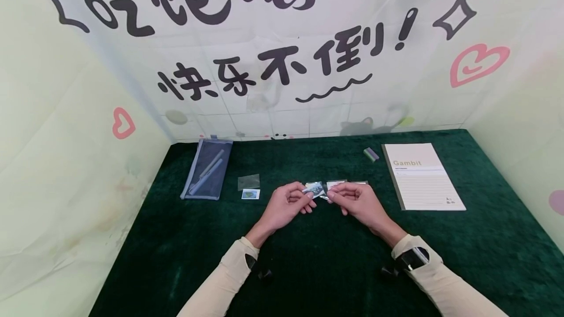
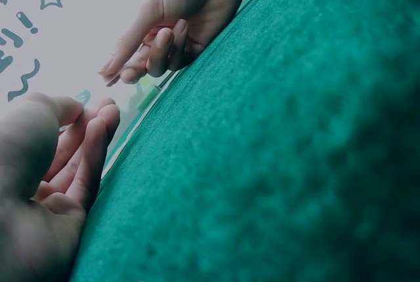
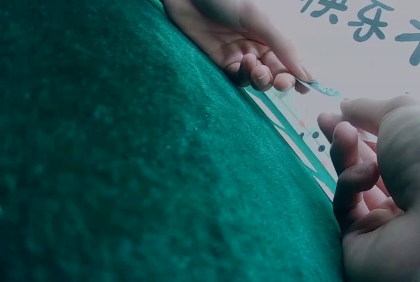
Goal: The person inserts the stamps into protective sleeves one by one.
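Note:
In the head view my left hand (image 1: pixel 288 202) pinches a small picture stamp (image 1: pixel 314 189) between thumb and fingers. The stamp (image 3: pixel 321 88) is tilted above the cloth in the right wrist view. Close on its right, my right hand (image 1: pixel 359 204) pinches thumb against finger on something thin at the stamp's right end. It looks like a clear sleeve, mostly hidden by the fingertips. Behind the hands lie more small picture pieces (image 1: pixel 337 183), partly covered. To the left, another stamp (image 1: pixel 250 194) lies beside a clear sleeve (image 1: pixel 248 182).
A blue mesh pouch (image 1: pixel 211 172) with pens inside lies at the back left. On the right is a Gambit notebook (image 1: pixel 423 180), with a small purple and green block (image 1: pixel 371 154) behind and left of it. Dark green cloth (image 1: pixel 326 268) covers the table.

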Available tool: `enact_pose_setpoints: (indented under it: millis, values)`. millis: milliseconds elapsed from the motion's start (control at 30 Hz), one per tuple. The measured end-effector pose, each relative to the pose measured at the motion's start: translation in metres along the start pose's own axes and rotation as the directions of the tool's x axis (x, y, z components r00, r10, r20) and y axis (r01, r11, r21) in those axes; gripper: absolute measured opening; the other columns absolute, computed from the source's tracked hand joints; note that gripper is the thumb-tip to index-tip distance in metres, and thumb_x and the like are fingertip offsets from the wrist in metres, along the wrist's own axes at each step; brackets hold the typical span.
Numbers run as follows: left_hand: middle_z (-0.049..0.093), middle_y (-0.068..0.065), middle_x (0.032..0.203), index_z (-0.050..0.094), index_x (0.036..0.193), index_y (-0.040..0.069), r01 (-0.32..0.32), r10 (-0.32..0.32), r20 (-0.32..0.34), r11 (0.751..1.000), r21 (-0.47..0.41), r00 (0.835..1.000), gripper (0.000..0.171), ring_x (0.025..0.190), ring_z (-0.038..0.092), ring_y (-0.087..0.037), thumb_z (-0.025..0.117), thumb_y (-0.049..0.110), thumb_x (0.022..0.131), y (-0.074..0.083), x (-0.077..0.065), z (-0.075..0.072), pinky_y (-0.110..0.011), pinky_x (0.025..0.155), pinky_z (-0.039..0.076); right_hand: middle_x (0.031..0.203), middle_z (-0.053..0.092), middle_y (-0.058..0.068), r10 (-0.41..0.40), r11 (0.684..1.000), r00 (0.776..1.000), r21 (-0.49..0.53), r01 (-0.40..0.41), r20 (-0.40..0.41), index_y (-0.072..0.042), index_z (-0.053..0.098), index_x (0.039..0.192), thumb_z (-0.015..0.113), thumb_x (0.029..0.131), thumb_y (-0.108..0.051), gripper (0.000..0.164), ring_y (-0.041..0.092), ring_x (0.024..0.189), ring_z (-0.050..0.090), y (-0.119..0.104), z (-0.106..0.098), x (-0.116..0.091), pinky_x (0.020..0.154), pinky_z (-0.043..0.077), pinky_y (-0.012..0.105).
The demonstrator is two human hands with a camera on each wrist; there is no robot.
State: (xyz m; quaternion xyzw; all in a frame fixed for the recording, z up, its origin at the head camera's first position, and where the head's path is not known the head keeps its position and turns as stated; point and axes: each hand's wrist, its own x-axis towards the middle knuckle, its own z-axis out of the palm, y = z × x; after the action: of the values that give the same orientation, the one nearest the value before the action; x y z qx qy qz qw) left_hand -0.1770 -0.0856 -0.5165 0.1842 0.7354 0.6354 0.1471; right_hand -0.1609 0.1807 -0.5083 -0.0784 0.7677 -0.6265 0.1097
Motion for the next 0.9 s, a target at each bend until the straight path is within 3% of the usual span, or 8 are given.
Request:
enact_pose_setpoints:
  millis: [433, 667, 900]
  values:
    - [0.083, -0.003, 0.104, 0.069, 0.117, 0.014, -0.026, 0.025, 0.026, 0.999, 0.048, 0.999, 0.020, 0.086, 0.077, -0.018, 0.068, 0.032, 0.108, 0.0004, -0.0005, -0.0015, -0.030, 0.079, 0.064, 0.103, 0.083, 0.007, 0.007, 0.999, 0.999, -0.033, -0.006, 0.041, -0.014, 0.077, 0.121, 0.073, 0.104, -0.041, 0.033, 0.021, 0.065, 0.069, -0.0010, 0.0000, -0.0003, 0.066, 0.054, 0.028]
    - [0.083, -0.003, 0.102, 0.070, 0.115, 0.014, -0.034, 0.031, 0.050, 0.998, 0.057, 0.998, 0.020, 0.084, 0.076, -0.018, 0.068, 0.033, 0.109, 0.0005, -0.0004, -0.0015, -0.028, 0.078, 0.064, 0.100, 0.083, 0.005, 0.004, 0.999, 1.000, -0.044, -0.004, 0.001, -0.019, 0.078, 0.117, 0.073, 0.103, -0.046, 0.032, 0.022, 0.065, 0.068, -0.0013, 0.0009, -0.0007, 0.059, 0.051, 0.026]
    - [0.083, -0.005, 0.101, 0.071, 0.115, 0.013, -0.009, 0.005, 0.083, 0.999, 0.051, 0.997, 0.023, 0.083, 0.074, -0.017, 0.069, 0.035, 0.108, 0.0032, -0.0019, -0.0029, -0.027, 0.078, 0.063, 0.099, 0.082, 0.007, 0.004, 0.999, 1.000, -0.040, -0.004, 0.011, -0.019, 0.077, 0.118, 0.072, 0.104, -0.047, 0.032, 0.022, 0.064, 0.067, -0.0008, 0.0005, -0.0010, 0.054, 0.046, 0.025]
